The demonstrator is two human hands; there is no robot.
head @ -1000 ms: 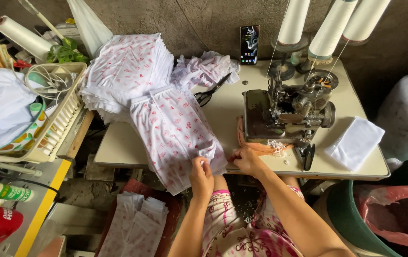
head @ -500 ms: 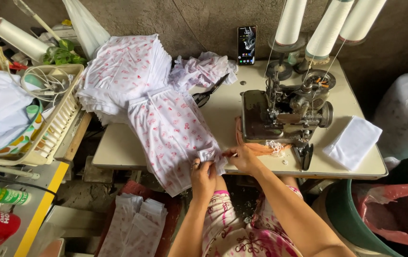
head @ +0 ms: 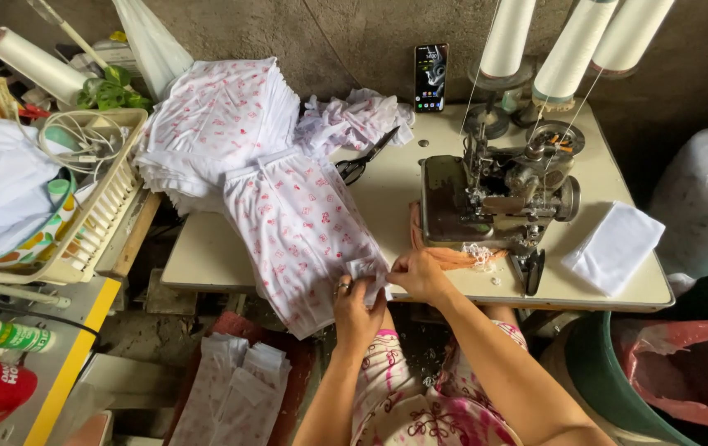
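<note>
A white garment with small pink prints [head: 300, 231] lies over the front edge of the sewing table [head: 197, 256] and hangs down. My left hand [head: 355, 310] pinches its lower right corner from below; a ring shows on one finger. My right hand [head: 420, 277] grips the same corner from the right, just left of the grey sewing machine [head: 494, 198]. A tall stack of like printed garments [head: 213, 124] sits at the table's back left.
Black scissors [head: 362, 161] lie behind the garment, a phone [head: 430, 77] leans on the wall, three thread cones [head: 573, 49] stand above the machine. White folded cloth [head: 614, 248] rests at right. A cream basket [head: 94, 223] stands left; folded pieces [head: 238, 392] lie on the floor.
Both hands have closed in on the garment's lower right corner; the right hand has shifted slightly left and now pinches it together with the left.
</note>
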